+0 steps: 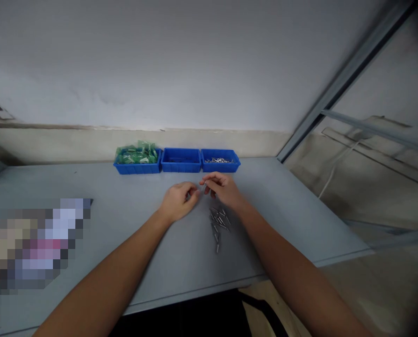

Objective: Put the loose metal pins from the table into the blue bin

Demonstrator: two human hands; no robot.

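The left hand point(180, 200) curls loosely, its hold unclear from here, while the right hand point(223, 188) pinches a slim piece point(204, 187) near metal pins point(219, 219).

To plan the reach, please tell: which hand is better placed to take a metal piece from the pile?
Probably the right hand: it is just beyond the pile, while the left hand is farther left. However, the right may be holding something small.

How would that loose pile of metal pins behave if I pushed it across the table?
The pins look slim and rod-like, so they might roll or scatter on the flat table. Their metallic sheen suggests they're stiff and perhaps slippery. Since they lie crisscrossed, several would probably shift together.
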